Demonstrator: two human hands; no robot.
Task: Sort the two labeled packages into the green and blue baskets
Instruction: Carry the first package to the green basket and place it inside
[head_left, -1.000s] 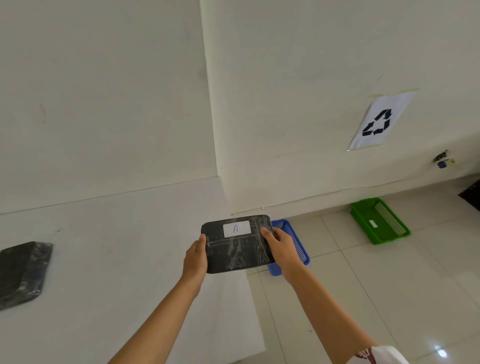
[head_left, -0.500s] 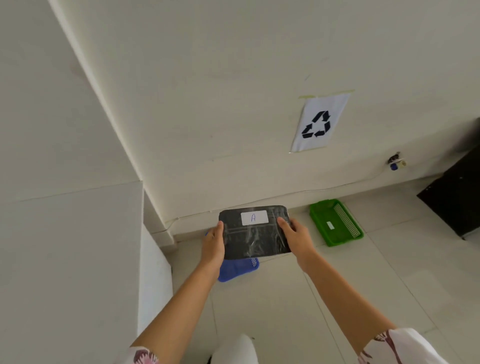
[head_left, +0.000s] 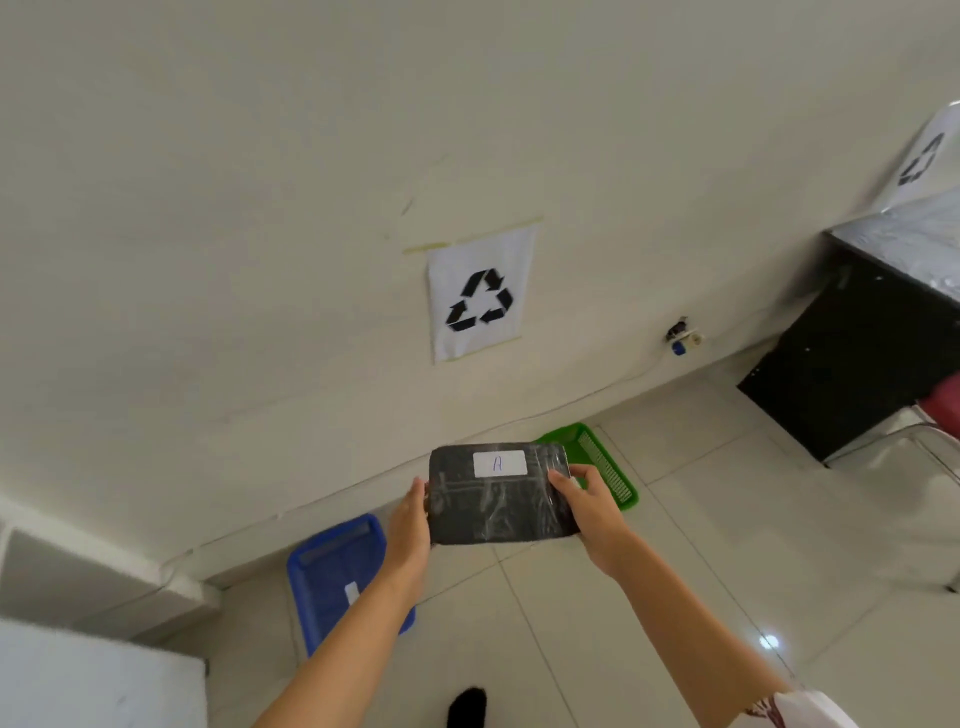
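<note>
Both hands, left hand (head_left: 410, 525) and right hand (head_left: 589, 506), clamped the black package labelled A (head_left: 496, 499) in mid-air between the blue basket (head_left: 332, 571) and green basket (head_left: 605, 467); misreading their small labels risked a wrong drop.

You hold the package (head_left: 497, 493) marked "A" level between your left hand (head_left: 410, 535) and right hand (head_left: 592, 512), above the floor (head_left: 701, 519). The blue basket (head_left: 332, 571) sits lower left, the green basket (head_left: 602, 462) behind it.
</note>
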